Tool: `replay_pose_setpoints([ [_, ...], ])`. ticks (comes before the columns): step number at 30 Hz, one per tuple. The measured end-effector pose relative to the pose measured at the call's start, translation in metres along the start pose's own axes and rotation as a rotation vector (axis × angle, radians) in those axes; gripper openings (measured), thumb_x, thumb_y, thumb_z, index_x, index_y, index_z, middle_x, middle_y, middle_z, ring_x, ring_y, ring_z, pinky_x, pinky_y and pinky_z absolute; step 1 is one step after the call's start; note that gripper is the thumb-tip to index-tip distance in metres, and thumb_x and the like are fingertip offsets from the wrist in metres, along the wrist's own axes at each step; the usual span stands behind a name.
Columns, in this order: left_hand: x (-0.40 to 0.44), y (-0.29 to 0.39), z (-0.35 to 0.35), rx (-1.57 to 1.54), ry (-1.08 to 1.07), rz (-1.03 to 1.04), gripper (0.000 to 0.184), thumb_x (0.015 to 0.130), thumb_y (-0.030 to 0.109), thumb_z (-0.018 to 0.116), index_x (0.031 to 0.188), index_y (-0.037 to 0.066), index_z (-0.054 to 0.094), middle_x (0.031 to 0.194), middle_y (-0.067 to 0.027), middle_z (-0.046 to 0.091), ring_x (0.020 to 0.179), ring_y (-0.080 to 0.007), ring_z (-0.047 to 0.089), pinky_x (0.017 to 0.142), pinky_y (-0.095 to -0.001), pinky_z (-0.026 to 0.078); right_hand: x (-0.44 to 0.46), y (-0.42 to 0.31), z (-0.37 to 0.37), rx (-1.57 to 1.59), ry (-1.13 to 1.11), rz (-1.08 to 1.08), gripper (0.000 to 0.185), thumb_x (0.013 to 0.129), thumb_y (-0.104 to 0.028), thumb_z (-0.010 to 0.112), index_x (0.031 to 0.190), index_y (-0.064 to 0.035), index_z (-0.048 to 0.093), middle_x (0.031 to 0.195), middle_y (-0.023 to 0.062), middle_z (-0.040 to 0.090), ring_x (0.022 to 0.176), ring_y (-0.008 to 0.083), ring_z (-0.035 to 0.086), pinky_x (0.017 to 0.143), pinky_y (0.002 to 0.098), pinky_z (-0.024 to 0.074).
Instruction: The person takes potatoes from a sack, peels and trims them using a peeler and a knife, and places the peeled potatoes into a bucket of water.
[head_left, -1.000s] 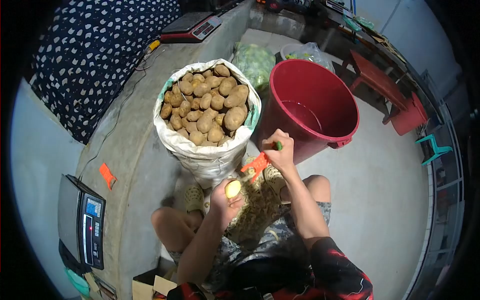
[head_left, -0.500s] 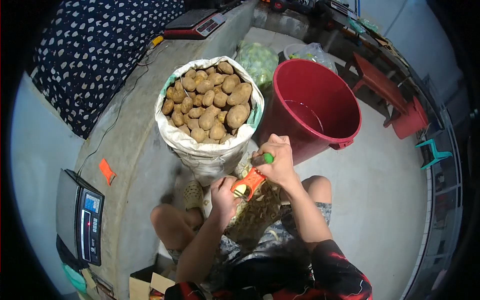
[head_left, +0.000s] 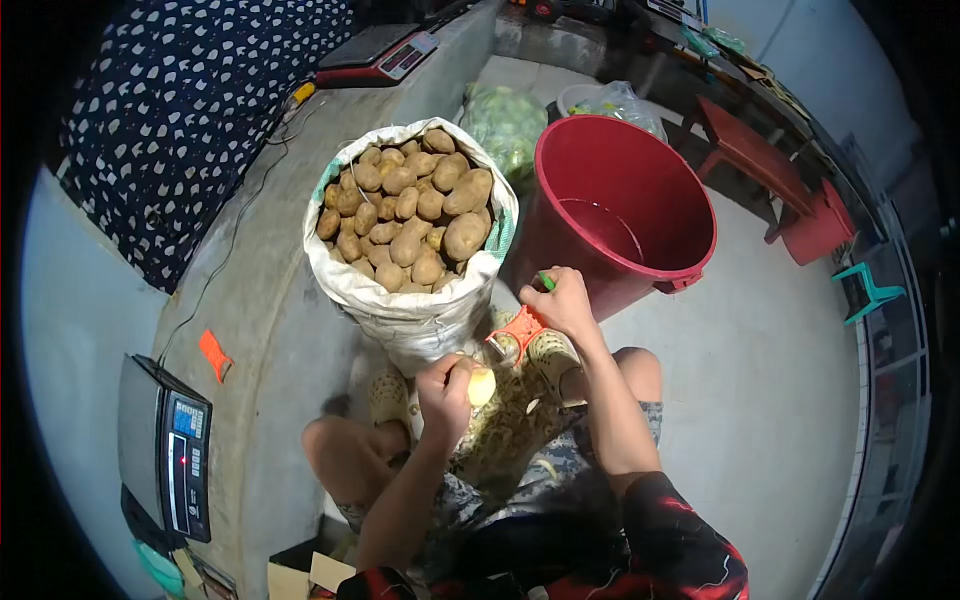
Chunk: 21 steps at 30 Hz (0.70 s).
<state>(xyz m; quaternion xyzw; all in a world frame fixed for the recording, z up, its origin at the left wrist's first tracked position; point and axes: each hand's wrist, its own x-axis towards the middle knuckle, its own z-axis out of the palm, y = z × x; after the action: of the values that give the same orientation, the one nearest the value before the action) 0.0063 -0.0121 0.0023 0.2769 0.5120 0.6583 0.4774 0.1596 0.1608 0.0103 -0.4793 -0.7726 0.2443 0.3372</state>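
Note:
My left hand (head_left: 446, 396) holds a peeled yellow potato (head_left: 481, 387) above a heap of peelings (head_left: 510, 420) between my legs. Fingers of my right hand (head_left: 563, 302) are wrapped round an orange peeler (head_left: 518, 332), and a green tip sticks out of the fist. A small gap separates the peeler head from the potato. Beyond my left hand stands a white sack (head_left: 400, 318) full of unpeeled brown potatoes (head_left: 408, 242). A large red bin (head_left: 625, 200) is just beyond my right hand, with a little liquid at its bottom.
Left of the sack, a ledge (head_left: 262, 245) bears a second orange peeler (head_left: 214, 355), a black digital scale (head_left: 183, 450) and a red scale (head_left: 380, 57). Behind are a bag of green produce (head_left: 505, 130) and a red bench (head_left: 745, 150). A cardboard box (head_left: 310, 572) is at lower left.
The peeler first came down onto the potato, then moved up and away from it with my right hand. The potato now shows more beside my left hand's fingers.

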Motion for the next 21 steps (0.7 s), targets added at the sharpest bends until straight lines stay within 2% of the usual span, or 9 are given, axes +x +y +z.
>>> replay_pose_setpoints([
  [1, 0.001, 0.0, -0.002, 0.0, -0.002, 0.0, 0.021, 0.089, 0.005, 0.051, 0.079, -0.006, 0.065, 0.069, -0.0045, 0.062, 0.06, -0.0081, 0.053, 0.056, -0.0237, 0.042, 0.0, 0.003, 0.0, 0.052, -0.088, 0.134, 0.031, 0.065, -0.025, 0.066, 0.059, 0.0041, 0.055, 0.057, 0.0225, 0.052, 0.057, 0.0364, 0.053, 0.058, 0.0461, 0.0434],
  [4, 0.002, 0.001, -0.009, -0.241, -0.123, -0.066, 0.019, 0.09, 0.005, 0.051, 0.08, -0.005, 0.064, 0.072, -0.0052, 0.062, 0.062, -0.0097, 0.054, 0.058, -0.0246, 0.043, -0.002, 0.003, 0.005, 0.064, -0.013, 0.019, 0.032, 0.065, -0.023, 0.065, 0.057, 0.0054, 0.054, 0.056, 0.0243, 0.052, 0.053, 0.0353, 0.053, 0.056, 0.0446, 0.0435],
  [7, 0.008, 0.007, -0.014, -0.302, -0.142, -0.166, 0.024, 0.094, 0.021, 0.054, 0.085, -0.001, 0.06, 0.072, -0.0052, 0.055, 0.059, -0.0139, 0.049, 0.056, -0.0289, 0.042, -0.003, -0.005, 0.005, 0.107, -0.013, 0.066, 0.032, 0.065, -0.023, 0.065, 0.058, 0.0056, 0.054, 0.056, 0.0238, 0.052, 0.05, 0.0335, 0.051, 0.055, 0.0435, 0.0426],
  [9, 0.018, 0.0, -0.022, -0.869, -0.2, -0.281, 0.03, 0.096, 0.035, 0.054, 0.094, 0.006, 0.059, 0.071, -0.0037, 0.052, 0.059, -0.0144, 0.044, 0.059, -0.0289, 0.039, -0.005, -0.005, 0.006, 0.12, -0.032, 0.12, 0.031, 0.066, -0.023, 0.065, 0.058, 0.0051, 0.056, 0.055, 0.0225, 0.052, 0.05, 0.0324, 0.051, 0.055, 0.0433, 0.0419],
  [10, 0.019, -0.001, -0.016, -0.891, 0.042, -0.416, 0.035, 0.096, 0.045, 0.052, 0.103, 0.011, 0.057, 0.073, -0.0026, 0.049, 0.061, -0.0137, 0.041, 0.059, -0.0289, 0.036, -0.006, -0.005, 0.008, 0.122, -0.04, 0.112, 0.031, 0.066, -0.023, 0.065, 0.058, 0.0051, 0.056, 0.055, 0.0225, 0.052, 0.05, 0.0324, 0.051, 0.055, 0.0433, 0.0419],
  [11, 0.019, -0.004, -0.017, -0.896, 0.05, -0.403, 0.035, 0.096, 0.045, 0.052, 0.103, 0.011, 0.057, 0.073, -0.0026, 0.049, 0.061, -0.0137, 0.041, 0.059, -0.0289, 0.036, -0.006, -0.004, 0.01, 0.119, -0.028, 0.084, 0.031, 0.066, -0.023, 0.065, 0.058, 0.0053, 0.055, 0.055, 0.0225, 0.051, 0.049, 0.0317, 0.051, 0.054, 0.0429, 0.0414],
  [13, 0.024, -0.018, -0.023, -0.875, 0.103, -0.636, 0.034, 0.097, 0.045, 0.051, 0.105, 0.012, 0.057, 0.076, -0.002, 0.049, 0.062, -0.013, 0.04, 0.061, -0.0297, 0.037, -0.005, -0.004, 0.014, 0.122, -0.021, 0.051, 0.031, 0.066, -0.023, 0.065, 0.059, 0.0056, 0.055, 0.054, 0.0225, 0.05, 0.049, 0.031, 0.05, 0.053, 0.0426, 0.0409],
  [17, 0.031, -0.021, -0.03, -0.851, 0.039, -0.475, 0.031, 0.097, 0.042, 0.053, 0.101, 0.013, 0.058, 0.08, -0.0048, 0.054, 0.061, -0.0105, 0.04, 0.058, -0.0261, 0.035, -0.012, 0.002, 0.019, 0.125, -0.011, 0.073, 0.032, 0.067, -0.023, 0.065, 0.06, 0.0069, 0.054, 0.054, 0.023, 0.049, 0.049, 0.0313, 0.05, 0.053, 0.0431, 0.0405],
  [21, 0.035, -0.037, -0.036, -0.85, 0.107, -0.619, 0.033, 0.096, 0.046, 0.053, 0.097, 0.014, 0.057, 0.065, 0.0001, 0.047, 0.049, -0.0092, 0.035, 0.051, -0.0277, 0.032, -0.011, -0.008, 0.018, 0.118, 0.008, 0.018, 0.032, 0.068, -0.023, 0.065, 0.062, 0.007, 0.056, 0.056, 0.0244, 0.05, 0.049, 0.0324, 0.049, 0.054, 0.0429, 0.0409],
])
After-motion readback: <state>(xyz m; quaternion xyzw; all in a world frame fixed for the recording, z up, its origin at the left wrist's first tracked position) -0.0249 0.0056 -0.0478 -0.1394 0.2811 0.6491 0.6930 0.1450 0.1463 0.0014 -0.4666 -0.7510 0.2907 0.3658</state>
